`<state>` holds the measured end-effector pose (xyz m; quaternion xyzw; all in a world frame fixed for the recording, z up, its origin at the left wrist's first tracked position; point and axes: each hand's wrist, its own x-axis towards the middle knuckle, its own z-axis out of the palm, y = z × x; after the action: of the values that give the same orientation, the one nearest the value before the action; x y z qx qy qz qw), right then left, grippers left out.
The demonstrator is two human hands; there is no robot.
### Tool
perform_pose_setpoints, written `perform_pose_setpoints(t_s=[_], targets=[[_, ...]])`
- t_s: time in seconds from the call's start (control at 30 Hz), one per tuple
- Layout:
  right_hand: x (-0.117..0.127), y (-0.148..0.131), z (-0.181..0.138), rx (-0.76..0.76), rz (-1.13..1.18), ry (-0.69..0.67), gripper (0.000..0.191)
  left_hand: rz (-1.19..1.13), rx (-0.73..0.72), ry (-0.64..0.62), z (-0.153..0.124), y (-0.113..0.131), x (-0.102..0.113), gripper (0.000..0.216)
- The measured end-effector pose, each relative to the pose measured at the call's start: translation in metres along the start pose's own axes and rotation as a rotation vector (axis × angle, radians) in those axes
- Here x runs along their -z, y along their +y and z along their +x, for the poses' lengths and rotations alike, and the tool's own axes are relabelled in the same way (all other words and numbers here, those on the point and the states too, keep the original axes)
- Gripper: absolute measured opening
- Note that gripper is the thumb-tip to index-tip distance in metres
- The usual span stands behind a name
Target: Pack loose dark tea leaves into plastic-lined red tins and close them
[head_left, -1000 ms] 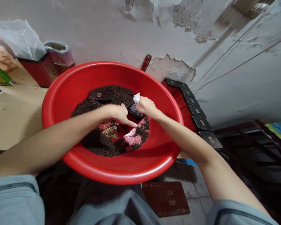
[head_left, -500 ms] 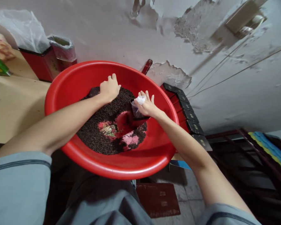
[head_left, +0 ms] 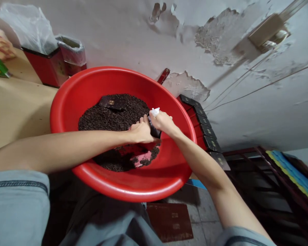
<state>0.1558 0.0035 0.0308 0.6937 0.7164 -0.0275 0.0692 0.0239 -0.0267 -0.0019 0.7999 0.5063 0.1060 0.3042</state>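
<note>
Loose dark dried leaves, like tea, lie heaped in a large red basin. Over the basin's right half, my right hand is closed round the gathered neck of a clear plastic bag. The bag's dark, filled part shows between my hands, within a red box that they mostly hide. My left hand rests against the box's left side, its fingers bent round it. A dark lid with a small gold mark lies on the leaves.
Against the wall at left stand a red box and another bag-lined box. Several red boxes with black lids line up right of the basin. A dark red handle sticks up behind the rim. A brown board lies below.
My left hand has moved from above the leaves, rightward and nearer me, onto the box. This uncovers the dark lid. My right hand keeps the bag's neck and its fingers have closed more tightly.
</note>
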Motion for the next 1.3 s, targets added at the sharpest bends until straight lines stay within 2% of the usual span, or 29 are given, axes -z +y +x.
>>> perform_pose_setpoints(t_s=[0.1, 0.2, 0.3, 0.4, 0.5, 0.57, 0.67, 0.73, 0.77, 0.9, 0.97, 1.07, 1.13, 1.17, 1.23, 1.3], targets=[[0.009, 0.003, -0.002, -0.032, -0.066, -0.036, 0.054, 0.147, -0.116, -0.014, 0.016, -0.007, 0.019, 0.12], [0.005, 0.008, -0.008, 0.004, -0.09, -0.052, 0.058, 0.322, -0.368, -0.139, 0.039, -0.023, 0.045, 0.102], [-0.009, 0.016, -0.01, 0.106, -0.053, 0.082, 0.065, 0.356, -0.526, -0.201, 0.057, -0.04, 0.061, 0.09], [-0.027, 0.028, 0.0, 0.356, 0.086, 0.2, 0.075, 0.345, -0.526, -0.235, 0.061, -0.046, 0.06, 0.084], [-0.043, 0.04, 0.019, 0.584, 0.304, 0.151, 0.089, 0.355, -0.48, -0.237, 0.055, -0.045, 0.06, 0.077], [-0.049, 0.045, 0.028, 0.635, 0.391, 0.139, 0.094, 0.376, -0.47, -0.202, 0.051, -0.046, 0.066, 0.072], [-0.048, 0.046, 0.029, 0.601, 0.444, 0.13, 0.095, 0.436, -0.427, -0.03, 0.05, -0.053, 0.077, 0.058], [-0.041, 0.046, 0.021, 0.556, 0.383, 0.083, 0.092, 0.487, -0.332, 0.074, 0.054, -0.059, 0.077, 0.041], [-0.035, 0.045, 0.015, 0.527, 0.304, 0.043, 0.087, 0.496, -0.274, 0.084, 0.056, -0.061, 0.074, 0.036], [-0.012, 0.039, -0.008, 0.371, -0.156, -0.059, 0.067, 0.345, -0.1, -0.121, 0.061, -0.056, 0.043, 0.039], [-0.007, 0.034, -0.014, 0.304, -0.328, -0.025, 0.063, 0.265, -0.071, -0.209, 0.054, -0.042, 0.028, 0.034], [-0.011, 0.026, -0.017, 0.183, -0.416, 0.049, 0.058, 0.251, -0.103, -0.318, 0.029, -0.016, 0.02, 0.03], [-0.014, 0.018, -0.018, 0.059, -0.404, 0.072, 0.054, 0.251, -0.137, -0.365, 0.01, -0.001, 0.022, 0.049], [-0.014, 0.013, -0.019, 0.0, -0.392, 0.069, 0.052, 0.255, -0.136, -0.336, 0.002, 0.003, 0.022, 0.066], [-0.012, 0.004, -0.024, -0.067, -0.368, 0.054, 0.05, 0.262, -0.121, -0.208, -0.008, 0.006, 0.021, 0.098], [-0.008, -0.004, -0.029, -0.053, -0.35, 0.033, 0.053, 0.275, -0.124, -0.101, -0.006, 0.002, 0.018, 0.11]])
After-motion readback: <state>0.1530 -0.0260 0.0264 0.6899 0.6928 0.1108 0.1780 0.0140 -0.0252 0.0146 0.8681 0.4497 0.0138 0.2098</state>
